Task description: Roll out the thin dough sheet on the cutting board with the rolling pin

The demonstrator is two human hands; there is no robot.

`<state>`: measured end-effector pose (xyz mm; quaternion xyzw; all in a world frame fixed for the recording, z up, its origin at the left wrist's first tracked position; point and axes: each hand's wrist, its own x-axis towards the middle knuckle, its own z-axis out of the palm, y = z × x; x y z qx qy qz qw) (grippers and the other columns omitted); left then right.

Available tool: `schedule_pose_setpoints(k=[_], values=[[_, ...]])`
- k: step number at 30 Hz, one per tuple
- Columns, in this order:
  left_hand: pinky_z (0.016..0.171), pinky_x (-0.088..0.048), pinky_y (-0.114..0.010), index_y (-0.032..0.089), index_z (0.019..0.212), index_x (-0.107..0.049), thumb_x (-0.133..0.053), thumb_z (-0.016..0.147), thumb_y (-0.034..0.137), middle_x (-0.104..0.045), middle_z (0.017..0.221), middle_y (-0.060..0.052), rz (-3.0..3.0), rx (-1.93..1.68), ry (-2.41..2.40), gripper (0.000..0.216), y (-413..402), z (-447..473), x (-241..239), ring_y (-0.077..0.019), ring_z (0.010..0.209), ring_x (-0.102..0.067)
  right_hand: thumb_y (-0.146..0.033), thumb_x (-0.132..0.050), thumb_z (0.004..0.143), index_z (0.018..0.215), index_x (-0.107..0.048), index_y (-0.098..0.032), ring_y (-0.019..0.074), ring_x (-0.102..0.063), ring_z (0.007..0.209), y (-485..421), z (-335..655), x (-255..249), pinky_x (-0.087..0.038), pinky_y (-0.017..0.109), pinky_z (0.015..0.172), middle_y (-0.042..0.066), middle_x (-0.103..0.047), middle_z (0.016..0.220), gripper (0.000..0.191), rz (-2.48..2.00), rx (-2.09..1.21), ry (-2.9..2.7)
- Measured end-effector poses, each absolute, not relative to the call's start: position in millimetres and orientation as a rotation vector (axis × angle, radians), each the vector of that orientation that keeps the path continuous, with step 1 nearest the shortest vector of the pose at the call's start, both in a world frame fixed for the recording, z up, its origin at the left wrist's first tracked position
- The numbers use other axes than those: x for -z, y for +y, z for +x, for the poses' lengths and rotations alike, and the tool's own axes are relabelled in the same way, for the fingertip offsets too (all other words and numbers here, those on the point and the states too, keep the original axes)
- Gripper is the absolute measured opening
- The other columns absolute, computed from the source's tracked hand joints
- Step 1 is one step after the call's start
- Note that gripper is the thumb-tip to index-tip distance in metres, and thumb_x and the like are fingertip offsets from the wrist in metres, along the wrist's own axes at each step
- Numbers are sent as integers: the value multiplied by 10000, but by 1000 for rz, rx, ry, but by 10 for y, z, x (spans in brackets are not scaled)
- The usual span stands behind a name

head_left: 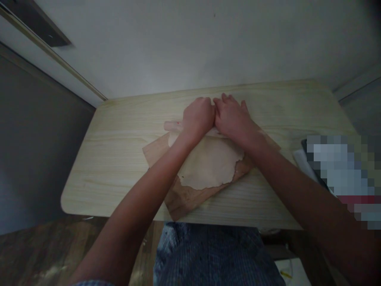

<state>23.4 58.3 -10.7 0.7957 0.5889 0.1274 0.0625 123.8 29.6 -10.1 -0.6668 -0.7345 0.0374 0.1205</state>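
A thin sheet of rolled-out dough with a ragged near edge lies on a wooden board, which sits at an angle on the table. Across the far part of the dough is a rolling pin; its left end sticks out, and most of it is hidden by the hands. My left hand is closed in a fist over the pin. Right beside it, my right hand rests palm down at the dough's far side, fingers stretched forward and partly spread. What lies beneath that palm is hidden.
The pale wood-grain table stands against a white wall. At its right side is a pixelated object with a dark edge. Below the near edge are my clothed lap and a brown floor.
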Motion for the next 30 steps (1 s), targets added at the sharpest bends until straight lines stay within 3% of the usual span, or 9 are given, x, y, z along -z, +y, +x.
schedule_pose_setpoints(k=[10, 19, 24, 30], values=[[768, -443, -315, 139, 922, -621, -287, 866, 190, -643, 942, -119, 2400, -402, 1837, 342, 657, 281, 102, -215, 888, -599, -157, -236, 873, 1041, -576, -73, 296, -508, 1076, 363, 1234, 121, -352, 496, 896, 203, -580, 1134, 389, -1937, 10, -2116], [695, -467, -348, 148, 881, -649, -297, 855, 302, -665, 909, -136, 2391, -408, 1976, 386, 378, 192, 121, -248, 845, -618, -190, -245, 876, 945, -627, -132, 254, -562, 955, 68, 1139, 130, -402, 374, 803, 142, -646, 1004, 393, -1907, 61, -2090], [720, -452, -357, 165, 909, -625, -250, 878, 261, -662, 935, -107, 2456, -413, 1999, 389, 66, 101, 107, -241, 869, -610, -215, -213, 904, 1030, -597, -160, 250, -555, 992, -236, 1037, 92, -383, 377, 828, 130, -633, 1070, 408, -1934, 65, -2077], [919, -352, -399, 150, 1035, -559, -222, 907, 232, -595, 1136, -117, 2656, -455, 1878, 369, -306, -63, 148, -237, 1104, -504, -238, -212, 914, 1273, -440, -128, 244, -527, 1079, -600, 963, 127, -361, 403, 892, 145, -589, 1178, 439, -1860, 108, -2103]])
